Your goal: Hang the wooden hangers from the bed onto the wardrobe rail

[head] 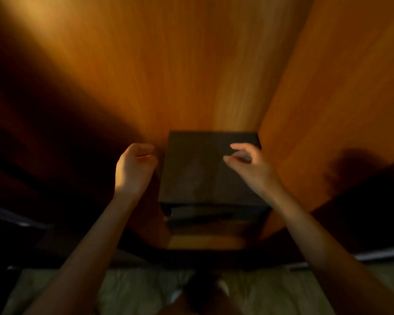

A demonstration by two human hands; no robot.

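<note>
I look down into an orange-brown wooden wardrobe (191, 76). No hanger, rail or bed is in view. My left hand (133, 168) is raised at the centre left, fingers curled loosely, holding nothing. My right hand (248, 164) hovers above the dark box, fingers bent and apart, also with nothing in it. The picture is blurred by motion.
A dark box-like cabinet (205, 173) stands in the wardrobe's right corner, with a slot or drawer gap (205, 215) on its front. The wardrobe's right side wall (339, 98) rises beside it. Pale floor (134, 289) shows at the bottom; the left side lies in deep shadow.
</note>
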